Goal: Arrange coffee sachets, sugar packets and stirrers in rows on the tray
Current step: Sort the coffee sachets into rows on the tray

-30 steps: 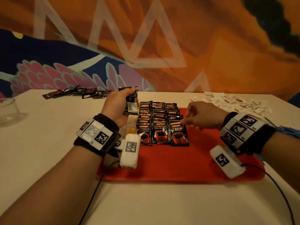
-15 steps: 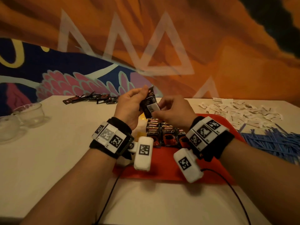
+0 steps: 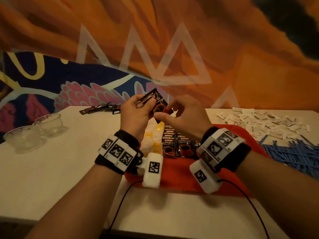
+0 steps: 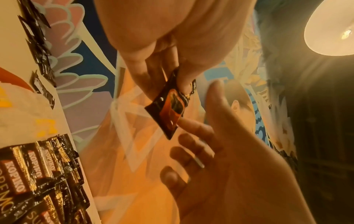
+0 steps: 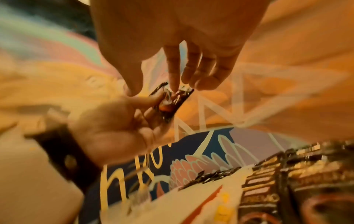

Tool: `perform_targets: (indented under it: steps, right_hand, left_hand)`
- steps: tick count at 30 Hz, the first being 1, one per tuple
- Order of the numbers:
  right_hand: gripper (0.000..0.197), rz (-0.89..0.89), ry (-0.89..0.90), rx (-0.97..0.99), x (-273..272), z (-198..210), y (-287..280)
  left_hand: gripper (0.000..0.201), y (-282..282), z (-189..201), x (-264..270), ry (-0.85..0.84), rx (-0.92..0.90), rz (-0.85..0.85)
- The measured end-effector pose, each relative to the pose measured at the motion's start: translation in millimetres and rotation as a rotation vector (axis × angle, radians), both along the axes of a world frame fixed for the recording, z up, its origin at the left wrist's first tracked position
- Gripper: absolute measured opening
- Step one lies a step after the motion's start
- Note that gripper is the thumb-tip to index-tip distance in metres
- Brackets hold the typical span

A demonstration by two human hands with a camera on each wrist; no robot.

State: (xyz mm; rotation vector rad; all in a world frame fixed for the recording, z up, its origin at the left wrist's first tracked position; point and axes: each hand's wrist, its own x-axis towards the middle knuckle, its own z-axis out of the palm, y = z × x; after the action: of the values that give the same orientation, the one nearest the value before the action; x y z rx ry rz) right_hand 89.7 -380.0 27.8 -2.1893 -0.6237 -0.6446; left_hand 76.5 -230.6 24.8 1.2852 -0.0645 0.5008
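A black coffee sachet (image 3: 157, 104) is held up above the far end of the red tray (image 3: 174, 176). My left hand (image 3: 138, 107) grips its upper part between thumb and fingers. My right hand (image 3: 166, 116) pinches its lower end, thumb in front and fingers behind. In the left wrist view the sachet (image 4: 168, 109) shows its orange cup print, with the right hand's index fingertip (image 4: 184, 122) on it. Rows of coffee sachets (image 3: 179, 144) lie on the tray, with a column of white and yellow sugar packets (image 3: 152, 140) to their left.
Loose coffee sachets (image 3: 100, 108) lie at the table's far left. A heap of white sugar packets (image 3: 259, 119) and a pile of blue stirrers (image 3: 296, 152) sit to the right of the tray. Two glass cups (image 3: 50, 123) stand at the left.
My right hand left the tray rows and came up to the sachet in my left hand. The sachet has turned, so its printed front now shows.
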Motion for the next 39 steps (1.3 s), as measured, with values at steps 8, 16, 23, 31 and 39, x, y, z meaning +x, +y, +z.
perform_targets:
  steps: [8,16,23,31,39]
  right_hand:
    - [0.009,0.045,0.286,0.054,5,2,-13]
    - [0.009,0.046,0.381,0.043,0,-6,-19]
    - [0.008,0.142,0.616,0.069,-1,-12,-28]
    - [0.019,0.044,0.637,0.022,1,-18,-29]
    - [0.012,-0.082,0.910,-0.288,2,-35,-25]
  left_hand:
    - [0.013,-6,9,-7,0.053,-0.010,-0.208]
    - [0.034,-2,9,-5,0.123,0.111,-0.166]
    - [0.009,22,18,-5,0.053,0.745,-0.096]
    - [0.012,23,12,7,0.179,0.875,-0.142]
    - [0.014,74,-13,-1,0.313,0.684,-0.015]
